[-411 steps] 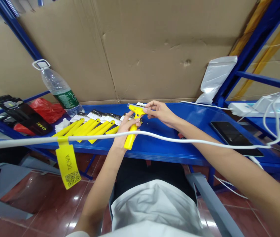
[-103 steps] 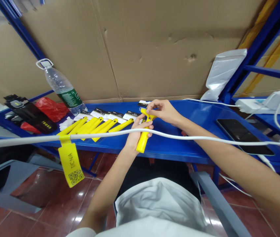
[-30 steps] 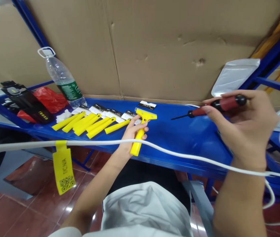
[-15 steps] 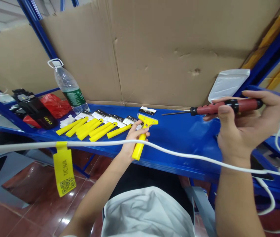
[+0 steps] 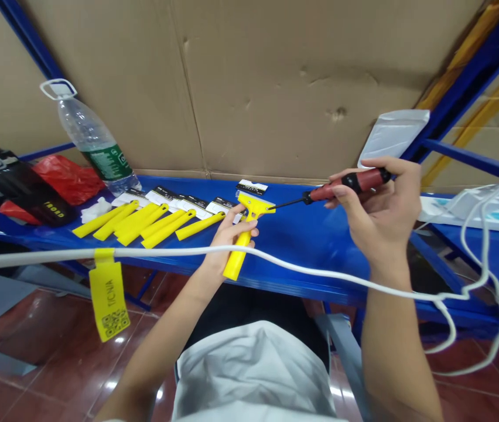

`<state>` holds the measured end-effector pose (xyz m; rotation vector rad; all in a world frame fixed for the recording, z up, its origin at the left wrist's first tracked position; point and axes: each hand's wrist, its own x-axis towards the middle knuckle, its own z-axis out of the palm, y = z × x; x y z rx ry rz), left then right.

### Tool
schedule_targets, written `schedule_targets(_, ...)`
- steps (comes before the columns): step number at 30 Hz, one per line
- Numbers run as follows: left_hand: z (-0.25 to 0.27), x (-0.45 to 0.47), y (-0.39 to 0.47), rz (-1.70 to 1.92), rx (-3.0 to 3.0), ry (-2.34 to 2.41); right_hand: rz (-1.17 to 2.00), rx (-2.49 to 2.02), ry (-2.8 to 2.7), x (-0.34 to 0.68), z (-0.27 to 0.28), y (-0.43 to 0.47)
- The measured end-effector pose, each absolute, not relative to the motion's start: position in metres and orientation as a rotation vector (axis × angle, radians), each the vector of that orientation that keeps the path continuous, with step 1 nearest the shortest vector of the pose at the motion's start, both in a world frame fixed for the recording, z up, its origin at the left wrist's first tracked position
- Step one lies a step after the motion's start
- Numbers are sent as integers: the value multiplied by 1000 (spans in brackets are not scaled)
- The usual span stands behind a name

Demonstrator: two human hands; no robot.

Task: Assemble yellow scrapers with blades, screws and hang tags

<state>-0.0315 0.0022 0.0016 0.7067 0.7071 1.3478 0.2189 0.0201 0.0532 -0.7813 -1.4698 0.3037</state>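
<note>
My left hand (image 5: 228, 233) is closed round a yellow scraper (image 5: 237, 258), just under its wide head, with the handle slanting down toward me. In my right hand (image 5: 381, 211) is a screwdriver (image 5: 331, 191) with a red and black handle, held nearly level and pointing left. Its thin shaft reaches the right side of the scraper's head, and the tip appears to touch a screw there. A black and white card (image 5: 252, 187) lies just behind the head. To the left, several more yellow scraper handles (image 5: 161, 225) lie in a slanted row, their far ends by black and white cards.
A white cable (image 5: 311, 269) with a yellow tag (image 5: 109, 299) crosses in front of my hands. At the left of the blue shelf (image 5: 311, 234) are a water bottle (image 5: 95, 143), a red bag (image 5: 67, 181) and a black container (image 5: 21, 193). A white power strip (image 5: 495, 214) lies right.
The screwdriver has moved left and its tip has come to the scraper's head. My left hand keeps its hold on the scraper. The whole view has shifted slightly.
</note>
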Motion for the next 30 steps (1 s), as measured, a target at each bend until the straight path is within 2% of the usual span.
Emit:
schedule_targets(14,-3,-32,4,1326,751,727,256,-774,-1481,219,49,23)
schedule_targets(20,-3,-30,3,1294,818,708,125,-747,-1539,221,50,17)
schedule_targets(25,-3,-31,3,1311,754,715,255,-606,-1650,219,54,15)
schedule_targets(30,-3,-30,3,1345,709,746,269,-711,-1635,220,51,18)
